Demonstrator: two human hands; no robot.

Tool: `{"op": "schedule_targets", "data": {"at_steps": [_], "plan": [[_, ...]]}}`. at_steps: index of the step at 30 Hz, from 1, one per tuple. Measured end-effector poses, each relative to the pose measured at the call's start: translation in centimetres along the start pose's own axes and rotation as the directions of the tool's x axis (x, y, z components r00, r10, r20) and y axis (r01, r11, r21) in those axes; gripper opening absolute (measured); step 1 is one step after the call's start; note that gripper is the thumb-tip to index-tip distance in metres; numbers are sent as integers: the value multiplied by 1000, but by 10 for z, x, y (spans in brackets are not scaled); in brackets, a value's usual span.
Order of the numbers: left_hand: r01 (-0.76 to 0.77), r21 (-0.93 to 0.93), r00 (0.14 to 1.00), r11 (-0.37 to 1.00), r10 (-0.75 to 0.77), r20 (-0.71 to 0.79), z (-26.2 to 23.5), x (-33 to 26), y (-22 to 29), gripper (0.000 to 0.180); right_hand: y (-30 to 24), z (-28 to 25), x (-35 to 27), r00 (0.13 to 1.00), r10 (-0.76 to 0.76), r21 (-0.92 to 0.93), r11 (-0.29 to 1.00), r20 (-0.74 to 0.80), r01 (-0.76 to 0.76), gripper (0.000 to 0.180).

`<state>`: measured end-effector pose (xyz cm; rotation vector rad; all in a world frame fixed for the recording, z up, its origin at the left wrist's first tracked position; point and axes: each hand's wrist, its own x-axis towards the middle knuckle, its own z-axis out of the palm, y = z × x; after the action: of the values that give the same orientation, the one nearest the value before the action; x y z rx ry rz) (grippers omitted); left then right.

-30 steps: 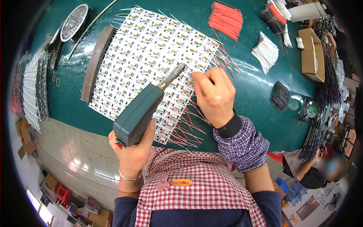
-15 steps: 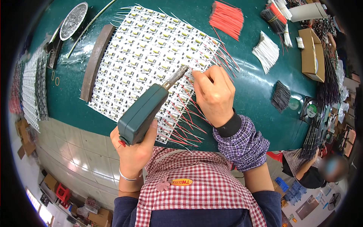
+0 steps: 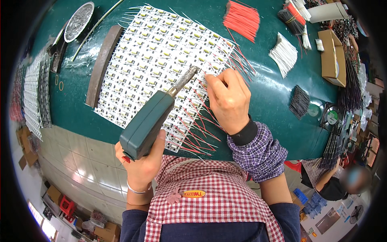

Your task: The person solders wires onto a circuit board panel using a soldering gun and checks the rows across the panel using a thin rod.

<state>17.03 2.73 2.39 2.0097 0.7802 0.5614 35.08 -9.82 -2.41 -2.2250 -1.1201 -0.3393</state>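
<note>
My left hand grips a green soldering gun whose metal tip points up and right. That tip is over the white sheet of small circuit boards, close to my right fingertips; whether it touches the sheet I cannot tell. My right hand is closed in a pinch at the sheet's right side, and what sits between its fingers is too small to make out. Red and white wires stick out from the boards along the sheet's right edge, below and above my right hand.
A dark curved bar lies along the sheet's left edge. Beyond it stands a metal bowl. Red wires, white wires and black wires lie in piles at right, near a cardboard box. Another person sits far right.
The soldering gun and my left hand have shifted slightly left, and the tip has drawn a little away from my right fingertips. My right hand has stayed nearly still.
</note>
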Motion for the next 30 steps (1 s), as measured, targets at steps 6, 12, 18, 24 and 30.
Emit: {"op": "schedule_targets", "data": {"at_steps": [6, 12, 18, 24, 30], "plan": [[-28, 55, 999, 998, 29, -18, 2, -1, 2, 16, 0, -10, -3, 1000, 21, -1, 1000, 10, -21, 22], [-41, 25, 998, 999, 42, -37, -5, 0, -1, 17, -22, -51, -8, 995, 76, -13, 997, 64, -75, 20], [-2, -34, 1000, 999, 1, -29, -7, -4, -3, 18, -31, -39, -3, 1000, 22, 84, 996, -21, -20, 20], [-55, 39, 998, 998, 55, -17, -8, -6, -3, 17, -16, -6, -11, 999, 52, 59, 997, -7, -52, 23], [13, -77, 1000, 997, -12, 14, -10, -9, -8, 14, -15, -3, -11, 999, 49, 48, 998, 1, -49, 24]]}}
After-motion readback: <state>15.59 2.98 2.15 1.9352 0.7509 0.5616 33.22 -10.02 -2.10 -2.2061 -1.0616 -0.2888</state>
